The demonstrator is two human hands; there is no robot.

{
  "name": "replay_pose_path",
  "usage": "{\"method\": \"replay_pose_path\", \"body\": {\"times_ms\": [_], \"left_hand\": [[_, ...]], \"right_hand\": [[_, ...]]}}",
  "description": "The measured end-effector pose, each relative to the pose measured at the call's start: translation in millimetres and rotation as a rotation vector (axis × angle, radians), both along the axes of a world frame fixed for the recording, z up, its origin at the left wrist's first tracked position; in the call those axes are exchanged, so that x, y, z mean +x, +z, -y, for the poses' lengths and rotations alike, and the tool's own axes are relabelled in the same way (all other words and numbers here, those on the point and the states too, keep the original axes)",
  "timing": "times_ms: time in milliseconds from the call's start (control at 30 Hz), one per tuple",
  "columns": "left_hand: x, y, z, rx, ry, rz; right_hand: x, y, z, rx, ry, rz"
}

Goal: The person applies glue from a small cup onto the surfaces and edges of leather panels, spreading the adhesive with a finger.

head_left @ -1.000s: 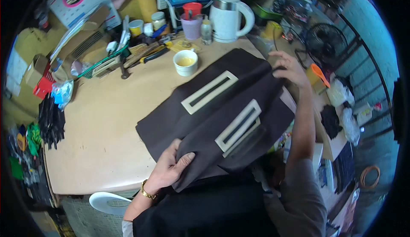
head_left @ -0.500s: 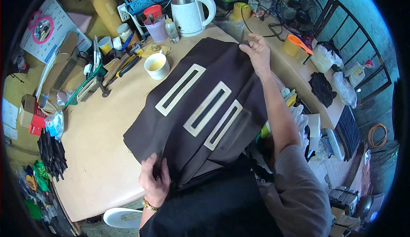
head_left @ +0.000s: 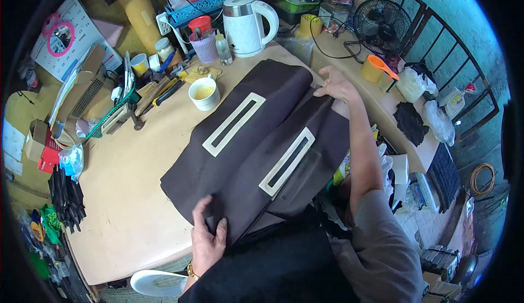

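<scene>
Dark brown sheets of fabric or leather (head_left: 218,177) overlap across the table's near right part and reach my lap. On one lies a cream rectangular frame with a long slot (head_left: 218,138). A second cream slotted frame (head_left: 279,171) is on the sheet nearer me. Between them the sheets bulge in a soft fold. My left hand (head_left: 210,243) rests at the near left edge of the sheets, thumb and fingers apart. At the far right edge my right hand (head_left: 339,87) has its thumb spread from its fingers, touching or just over the material. Some right fingertips are hidden.
A white cup with yellowish contents (head_left: 204,97) stands beyond the sheets. Behind it are a white kettle (head_left: 245,27) and a purple basket (head_left: 204,46). Hand tools, including a hammer (head_left: 136,118), lie at the left. An orange-handled dipper (head_left: 376,68) sits at the right.
The middle cream frame no longer shows; the sheets now fold over where it was. My right hand has opened from its pinch on the far corner. My left hand has shifted slightly right.
</scene>
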State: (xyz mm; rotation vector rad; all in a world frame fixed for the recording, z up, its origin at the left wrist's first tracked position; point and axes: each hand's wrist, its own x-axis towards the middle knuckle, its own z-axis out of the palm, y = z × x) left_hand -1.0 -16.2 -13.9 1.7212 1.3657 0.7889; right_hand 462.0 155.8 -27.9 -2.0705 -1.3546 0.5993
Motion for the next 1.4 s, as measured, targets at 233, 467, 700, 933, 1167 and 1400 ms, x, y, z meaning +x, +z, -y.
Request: {"method": "replay_pose_path", "body": {"times_ms": [233,467,700,933,1167,1400], "left_hand": [[-30.9,-39.7,18.5,-0.464,0.227,0.418],[-35.1,-70.5,21.3,-0.050,0.400,0.161],[-35.2,-87.3,14.3,0.208,0.448,0.104],[-32.2,-70.5,23.9,-0.018,0.452,0.315],[-35.4,-77.6,20.5,-0.072,0.449,0.428],[-18.3,-78.8,16.0,0.080,0.479,0.440]], "right_hand": [[-4.1,-21.8,-29.1,0.075,-0.078,-0.115],[-12.0,-56.7,-31.0,0.381,-0.180,-0.544],[-24.6,-74.3,-43.9,0.573,-0.289,-0.588],[-14.1,-82.1,-51.0,0.514,-0.212,-0.464],[-12.1,-36.1,8.7,0.365,0.146,-0.777],[-11.6,-56.0,-32.8,0.645,-0.064,-0.438]]}}
